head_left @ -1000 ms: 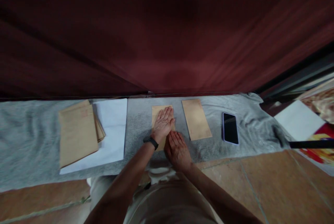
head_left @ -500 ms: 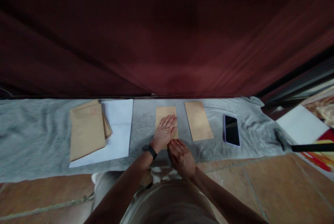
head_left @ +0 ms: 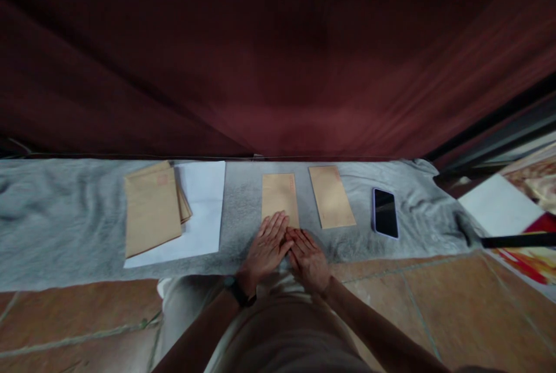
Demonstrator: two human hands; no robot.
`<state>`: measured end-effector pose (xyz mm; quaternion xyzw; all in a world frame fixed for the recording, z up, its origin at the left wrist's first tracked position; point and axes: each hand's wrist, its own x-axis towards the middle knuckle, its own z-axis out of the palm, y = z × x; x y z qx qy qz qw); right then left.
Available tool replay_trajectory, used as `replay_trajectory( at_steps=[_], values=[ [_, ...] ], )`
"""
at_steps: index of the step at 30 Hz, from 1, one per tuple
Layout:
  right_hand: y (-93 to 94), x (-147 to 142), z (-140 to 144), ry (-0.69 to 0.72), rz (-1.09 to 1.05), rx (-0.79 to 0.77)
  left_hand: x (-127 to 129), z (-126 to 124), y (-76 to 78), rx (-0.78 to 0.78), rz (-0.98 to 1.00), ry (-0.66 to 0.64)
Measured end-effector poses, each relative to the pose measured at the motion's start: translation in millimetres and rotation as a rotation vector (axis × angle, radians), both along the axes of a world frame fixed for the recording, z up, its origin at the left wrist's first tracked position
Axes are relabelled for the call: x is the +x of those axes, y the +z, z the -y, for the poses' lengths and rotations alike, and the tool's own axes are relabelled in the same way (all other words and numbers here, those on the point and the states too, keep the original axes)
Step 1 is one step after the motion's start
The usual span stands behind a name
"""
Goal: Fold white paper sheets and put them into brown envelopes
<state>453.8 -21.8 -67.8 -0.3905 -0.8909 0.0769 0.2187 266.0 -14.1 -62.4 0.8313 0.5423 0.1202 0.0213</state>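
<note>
A brown envelope (head_left: 280, 196) lies flat on the grey cloth (head_left: 65, 216) straight ahead of me. My left hand (head_left: 264, 248), with a dark band at the wrist, lies flat with fingers extended, its fingertips at the envelope's near edge. My right hand (head_left: 309, 257) lies flat beside it, fingers touching the left hand's. Neither hand holds anything. A second brown envelope (head_left: 332, 196) lies just to the right of the first.
A stack of brown envelopes (head_left: 152, 208) rests on white paper (head_left: 202, 211) at the left. A dark phone (head_left: 384, 212) lies at the right on the cloth. A dark red curtain (head_left: 278, 54) hangs behind. Tiled floor (head_left: 434, 303) and coloured papers (head_left: 525, 222) are at the right.
My left hand slid back off the middle envelope toward me, leaving its face uncovered. My right hand drew back a little too. The view shifted slightly.
</note>
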Motion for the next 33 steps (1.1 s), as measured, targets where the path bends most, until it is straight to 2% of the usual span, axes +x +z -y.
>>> replay_trajectory(
  at_steps=[10, 20, 29, 33],
  values=[
    [0.9, 23, 6, -0.038, 0.072, -0.003, -19, 30, 4.6, -0.003, -0.044, -0.023],
    [6.9, 1, 9, 0.004, 0.053, -0.098, -20, 34, 8.5, -0.027, -0.055, -0.004],
    [3.9, 23, 10, -0.017, 0.054, -0.055, -28, 45, 2.3, 0.001, -0.041, -0.006],
    [5.4, 23, 5, -0.037, 0.034, -0.065, -31, 48, 1.4, 0.013, -0.046, -0.005]
  ],
)
